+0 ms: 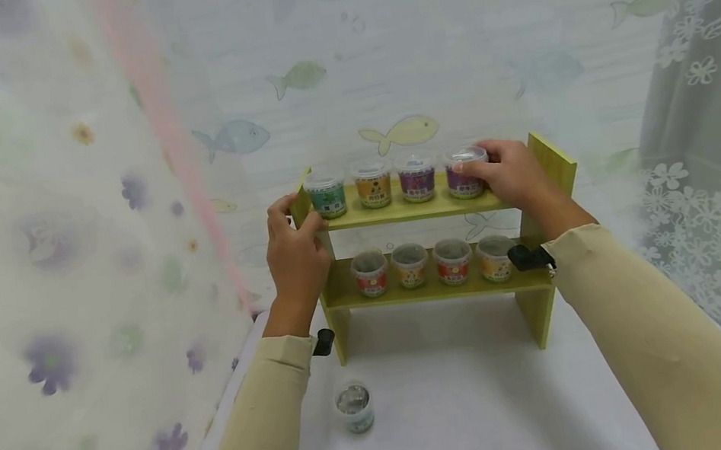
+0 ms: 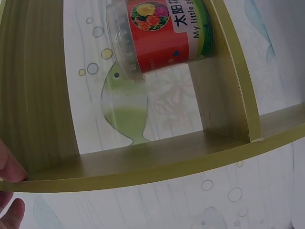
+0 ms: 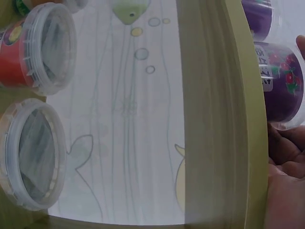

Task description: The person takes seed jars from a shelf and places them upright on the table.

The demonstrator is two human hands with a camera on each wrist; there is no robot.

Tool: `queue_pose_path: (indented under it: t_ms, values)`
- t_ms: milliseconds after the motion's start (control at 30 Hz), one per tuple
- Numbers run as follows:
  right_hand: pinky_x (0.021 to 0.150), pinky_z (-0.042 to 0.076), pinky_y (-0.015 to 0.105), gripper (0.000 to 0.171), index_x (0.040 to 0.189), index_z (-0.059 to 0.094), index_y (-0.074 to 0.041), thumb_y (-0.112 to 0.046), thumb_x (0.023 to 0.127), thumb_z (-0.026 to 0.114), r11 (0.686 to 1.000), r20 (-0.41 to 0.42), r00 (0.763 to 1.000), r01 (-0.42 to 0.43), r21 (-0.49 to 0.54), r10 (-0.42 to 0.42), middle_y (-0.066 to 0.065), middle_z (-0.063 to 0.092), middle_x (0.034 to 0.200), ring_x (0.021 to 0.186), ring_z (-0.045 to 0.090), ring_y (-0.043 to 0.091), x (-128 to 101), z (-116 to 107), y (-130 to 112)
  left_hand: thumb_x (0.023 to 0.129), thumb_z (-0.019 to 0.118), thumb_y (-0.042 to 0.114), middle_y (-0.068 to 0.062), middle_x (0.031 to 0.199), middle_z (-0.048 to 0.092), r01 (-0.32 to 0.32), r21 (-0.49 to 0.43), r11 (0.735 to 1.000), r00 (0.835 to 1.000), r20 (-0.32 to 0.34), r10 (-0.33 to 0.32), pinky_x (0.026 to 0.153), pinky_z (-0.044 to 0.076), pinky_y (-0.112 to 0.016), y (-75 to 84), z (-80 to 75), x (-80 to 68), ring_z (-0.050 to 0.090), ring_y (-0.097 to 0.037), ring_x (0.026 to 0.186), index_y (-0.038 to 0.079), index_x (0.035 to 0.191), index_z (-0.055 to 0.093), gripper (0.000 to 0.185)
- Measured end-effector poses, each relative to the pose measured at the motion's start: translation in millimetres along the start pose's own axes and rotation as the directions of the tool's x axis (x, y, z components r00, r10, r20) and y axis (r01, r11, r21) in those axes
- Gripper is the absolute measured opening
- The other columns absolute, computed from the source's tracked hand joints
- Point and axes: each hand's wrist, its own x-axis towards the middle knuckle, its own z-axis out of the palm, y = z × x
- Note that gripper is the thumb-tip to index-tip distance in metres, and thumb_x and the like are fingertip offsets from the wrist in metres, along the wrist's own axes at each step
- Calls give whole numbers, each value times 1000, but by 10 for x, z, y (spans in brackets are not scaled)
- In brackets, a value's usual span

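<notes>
The purple cup (image 1: 465, 173) stands at the right end of the rack's (image 1: 548, 160) top shelf, the right hand (image 1: 511, 171) curled around it. The left hand (image 1: 296, 253) pinches the shelf's left end. A lone cup (image 1: 354, 406) sits on the table (image 1: 484, 415).

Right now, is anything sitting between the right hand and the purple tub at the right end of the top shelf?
No. The right hand already grips the purple tub, fingers over its lid, with nothing visible between them.

Purple-label tub (image 1: 465, 174), clear lid, upright, top shelf (image 1: 400, 212) right end, w/ 3 others
</notes>
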Motion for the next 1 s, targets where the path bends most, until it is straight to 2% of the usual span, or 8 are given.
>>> queue_pose_path:
  t_ms: [167, 400, 533, 700, 1000]
  values:
    - [92, 52, 43, 69, 145, 59, -12, -60, 96, 63, 1000, 11, 1000, -7, -25, 8, 17, 64, 130, 111, 62, 29, -49, -4, -9, 90, 53, -10, -21, 149, 40, 11, 7, 1000, 1000, 23, -11, 64, 56, -49, 23, -4, -20, 53, -38, 123, 10, 94, 71, 27]
    - [85, 52, 38, 67, 143, 61, -15, -62, 95, 63, 999, 7, 1000, 26, -30, -26, 15, 67, 126, 106, 63, 27, -115, -14, -12, 89, 51, -10, -21, 149, 40, 14, 8, 1000, 1000, 23, -14, 60, 53, -49, 0, 0, -20, 53, -37, 123, 10, 94, 71, 29]
    - [82, 53, 34, 64, 141, 63, -14, -59, 95, 64, 999, -3, 999, 40, -16, -40, 14, 67, 124, 104, 63, 26, -147, -35, -6, 89, 49, -10, -21, 149, 39, 18, 2, 1000, 999, 27, -18, 62, 54, -49, 10, 8, -7, 52, -37, 124, 10, 95, 71, 30]
    - [79, 53, 29, 64, 141, 63, -14, -58, 95, 65, 1000, 4, 1000, 27, -13, -27, 15, 67, 125, 104, 62, 25, -191, -52, -36, 90, 50, -10, -21, 149, 40, 17, -15, 1000, 1000, 11, -17, 65, 55, -50, 26, -3, -14, 52, -37, 124, 10, 94, 71, 28]
    - [75, 54, 25, 62, 139, 64, -15, -59, 95, 66, 999, 11, 999, 30, -13, -30, 14, 68, 120, 97, 64, 22, -236, -65, -78, 89, 50, -11, -21, 149, 40, 22, -14, 1000, 1000, -3, -22, 62, 53, -49, 36, 5, 5, 52, -37, 121, 10, 93, 70, 29]
